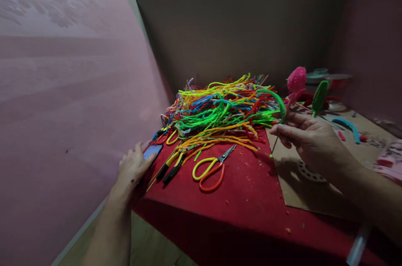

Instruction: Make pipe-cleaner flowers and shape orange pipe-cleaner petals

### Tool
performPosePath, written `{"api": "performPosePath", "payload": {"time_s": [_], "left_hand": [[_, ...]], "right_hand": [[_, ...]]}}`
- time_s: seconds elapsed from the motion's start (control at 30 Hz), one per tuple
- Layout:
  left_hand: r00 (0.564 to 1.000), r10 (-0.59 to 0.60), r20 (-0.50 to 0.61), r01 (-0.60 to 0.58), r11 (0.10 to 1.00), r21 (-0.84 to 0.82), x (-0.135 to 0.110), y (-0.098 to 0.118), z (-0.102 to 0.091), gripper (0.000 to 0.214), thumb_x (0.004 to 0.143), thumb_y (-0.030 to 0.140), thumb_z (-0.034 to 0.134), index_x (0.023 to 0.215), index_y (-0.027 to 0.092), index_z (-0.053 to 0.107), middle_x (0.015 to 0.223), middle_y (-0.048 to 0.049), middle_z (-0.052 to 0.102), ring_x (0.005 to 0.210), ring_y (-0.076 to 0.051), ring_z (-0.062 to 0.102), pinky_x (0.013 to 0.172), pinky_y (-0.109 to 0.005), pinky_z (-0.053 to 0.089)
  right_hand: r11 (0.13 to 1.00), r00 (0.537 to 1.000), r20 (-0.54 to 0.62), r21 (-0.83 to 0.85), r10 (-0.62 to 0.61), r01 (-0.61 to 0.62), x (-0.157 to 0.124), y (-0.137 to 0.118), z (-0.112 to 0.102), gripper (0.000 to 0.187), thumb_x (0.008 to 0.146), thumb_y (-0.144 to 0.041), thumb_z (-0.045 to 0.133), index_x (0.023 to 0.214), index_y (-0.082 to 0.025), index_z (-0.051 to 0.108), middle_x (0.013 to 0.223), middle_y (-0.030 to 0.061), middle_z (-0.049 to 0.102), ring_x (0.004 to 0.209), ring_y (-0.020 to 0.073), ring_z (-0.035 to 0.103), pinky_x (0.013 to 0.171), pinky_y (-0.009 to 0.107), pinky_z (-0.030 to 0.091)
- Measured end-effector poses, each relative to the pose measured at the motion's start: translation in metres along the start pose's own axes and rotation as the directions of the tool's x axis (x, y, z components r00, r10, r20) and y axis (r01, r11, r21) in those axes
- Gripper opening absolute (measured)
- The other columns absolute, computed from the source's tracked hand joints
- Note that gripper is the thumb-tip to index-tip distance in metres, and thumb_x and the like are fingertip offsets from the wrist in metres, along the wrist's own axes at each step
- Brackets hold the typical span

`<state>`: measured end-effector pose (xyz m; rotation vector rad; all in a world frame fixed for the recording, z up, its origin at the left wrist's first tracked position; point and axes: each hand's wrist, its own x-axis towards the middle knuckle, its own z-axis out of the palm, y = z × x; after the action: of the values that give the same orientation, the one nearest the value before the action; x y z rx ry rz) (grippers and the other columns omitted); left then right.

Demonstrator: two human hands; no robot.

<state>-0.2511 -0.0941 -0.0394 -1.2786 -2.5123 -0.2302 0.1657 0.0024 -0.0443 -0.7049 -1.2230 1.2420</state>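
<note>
Between the thumb and fingers of my right hand (309,136) is the thin dark stem of a pipe-cleaner flower. The flower has a pink fuzzy bud (297,80) at its top, a green leaf (320,95) on the right and a curved green leaf (278,101) on the left. At the table's left edge, my left hand (135,165) grips a phone (153,151) with a lit screen, thumb over its near side. Scissors (216,167) with one yellow and one orange-red handle lie slightly open between the hands. Black-and-yellow pliers (172,170) lie beside the phone.
A big heap of coloured pipe cleaners (220,107) covers the back of the red-covered table (248,203). Under my right arm lies a brown board (292,190) with a white ring with holes (310,172) and a blue curved strip (348,128). A pink wall (78,111) rises at left.
</note>
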Motion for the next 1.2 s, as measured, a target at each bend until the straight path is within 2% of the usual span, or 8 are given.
{"api": "performPosePath", "payload": {"time_s": [0.1,0.2,0.3,0.43,0.57,0.67,0.83,1.2], "left_hand": [[0.993,0.115,-0.036,-0.120,0.947,-0.299,0.001,0.028,-0.016,0.062,0.074,0.049,0.045,0.122,0.009,0.046,0.119,-0.0192,0.055,0.108,-0.030,0.053,0.087,-0.041,0.043],[0.944,0.329,0.011,-0.243,0.721,-0.649,-0.007,0.077,-0.041,0.056,0.072,0.050,0.051,0.114,0.014,0.052,0.108,-0.0120,0.062,0.097,-0.024,0.059,0.087,-0.037,0.045],[0.869,0.493,-0.039,-0.342,0.542,-0.768,-0.023,0.137,-0.070,0.050,0.071,0.049,0.056,0.108,0.016,0.056,0.104,-0.0090,0.063,0.093,-0.023,0.059,0.083,-0.035,0.047],[0.715,0.699,-0.024,-0.392,0.372,-0.842,-0.047,0.211,-0.095,0.033,0.073,0.041,0.057,0.094,0.017,0.062,0.091,-0.0047,0.066,0.083,-0.019,0.061,0.075,-0.030,0.048],[0.516,0.855,0.052,-0.286,0.228,-0.931,-0.069,0.269,-0.085,0.020,0.074,0.031,0.055,0.085,0.015,0.060,0.082,-0.0039,0.065,0.070,-0.014,0.060,0.063,-0.025,0.048],[0.565,0.823,0.058,-0.173,0.187,-0.967,-0.078,0.293,-0.066,0.024,0.073,0.027,0.055,0.093,0.015,0.053,0.065,0.0012,0.060,0.051,-0.009,0.053,0.047,-0.020,0.042],[0.635,0.769,0.080,-0.060,0.151,-0.987,-0.083,0.302,-0.045,0.009,0.067,0.019,0.055,0.075,0.015,0.053,0.053,0.0052,0.053,0.041,-0.006,0.046,0.042,-0.018,0.036],[0.699,0.715,0.007,-0.151,0.156,-0.976,-0.087,0.292,-0.027,0.013,0.073,0.026,0.053,0.067,0.016,0.060,0.046,0.0042,0.051,0.041,-0.008,0.046,0.042,-0.018,0.035]], "right_hand": [[0.999,1.000,0.006,0.042,-0.003,0.002,0.001,0.002,0.000,0.027,0.066,-0.014,0.064,0.091,-0.015,0.055,0.067,0.0038,0.066,0.044,0.0068,0.042,0.039,0.021,0.029],[0.998,1.000,-0.001,0.068,-0.017,0.017,0.003,0.002,0.000,0.027,0.063,-0.014,0.064,0.087,-0.017,0.051,0.064,0.0007,0.065,0.043,0.0067,0.042,0.039,0.020,0.029],[0.999,1.000,0.004,0.053,-0.007,0.007,0.005,0.001,0.001,0.021,0.064,-0.017,0.063,0.080,-0.017,0.049,0.062,0.0002,0.064,0.042,0.0062,0.041,0.040,0.020,0.029],[0.996,1.000,-0.022,0.088,0.002,0.000,0.009,0.002,0.001,0.018,0.064,-0.018,0.062,0.076,-0.017,0.050,0.061,0.0003,0.064,0.041,0.0064,0.040,0.040,0.021,0.027],[0.987,0.999,-0.052,0.159,0.001,0.007,0.014,0.006,-0.002,0.016,0.060,-0.023,0.066,0.070,-0.015,0.056,0.059,-0.0012,0.060,0.042,0.0057,0.039,0.040,0.021,0.026],[0.987,0.996,-0.074,0.159,0.041,-0.029,0.017,0.010,-0.006,0.019,0.057,-0.027,0.070,0.067,-0.013,0.060,0.056,-0.0027,0.056,0.042,0.0048,0.036,0.040,0.021,0.024],[0.981,0.990,-0.108,0.183,0.087,-0.067,0.019,0.009,-0.005,0.020,0.053,-0.025,0.073,0.064,-0.014,0.061,0.053,-0.0044,0.052,0.043,0.0048,0.036,0.041,0.021,0.024],[0.994,0.999,-0.023,0.106,0.035,-0.032,0.009,0.000,0.003,0.016,0.056,-0.025,0.073,0.064,-0.013,0.064,0.057,-0.0033,0.053,0.050,0.0066,0.039,0.047,0.022,0.028]]}}
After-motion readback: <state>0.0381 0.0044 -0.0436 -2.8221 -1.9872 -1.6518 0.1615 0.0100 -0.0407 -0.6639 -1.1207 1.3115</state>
